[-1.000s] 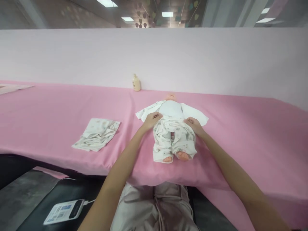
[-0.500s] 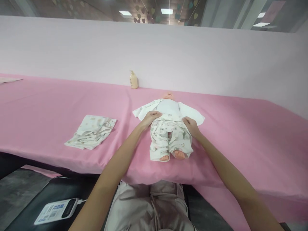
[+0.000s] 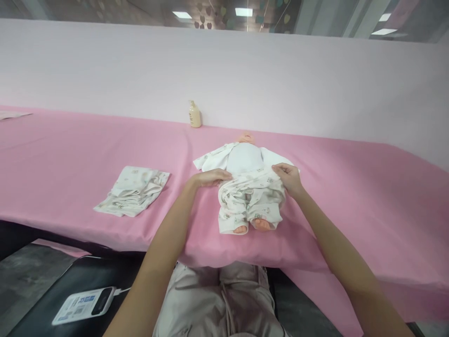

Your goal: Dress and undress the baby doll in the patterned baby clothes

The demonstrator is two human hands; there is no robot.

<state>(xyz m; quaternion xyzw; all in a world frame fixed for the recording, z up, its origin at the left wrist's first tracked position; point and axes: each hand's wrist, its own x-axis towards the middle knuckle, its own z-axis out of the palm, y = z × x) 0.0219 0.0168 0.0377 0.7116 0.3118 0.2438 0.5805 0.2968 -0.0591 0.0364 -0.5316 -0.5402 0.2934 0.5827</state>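
Observation:
A baby doll [image 3: 244, 158] lies on its back on the pink-covered table, feet toward me. It has a patterned white top [image 3: 215, 157] spread out at the arms and patterned white trousers [image 3: 234, 201] on its legs, with the toes showing at the cuffs. My left hand [image 3: 214, 177] pinches the waistband at the doll's left-hand side in the picture. On the other side my right hand [image 3: 288, 178] grips the waistband and pulls it outward and up.
Folded patterned cloth [image 3: 135, 189] lies left on the pink table cover [image 3: 87, 150]. A pump bottle [image 3: 194, 115] stands by the white wall. Below, a white phone-like device [image 3: 84, 305] with a cable rests on a black seat [image 3: 38, 309].
My right hand has moved right and slightly up, stretching the waistband. My left hand has shifted slightly down and left. The trouser fabric is more bunched at the waist.

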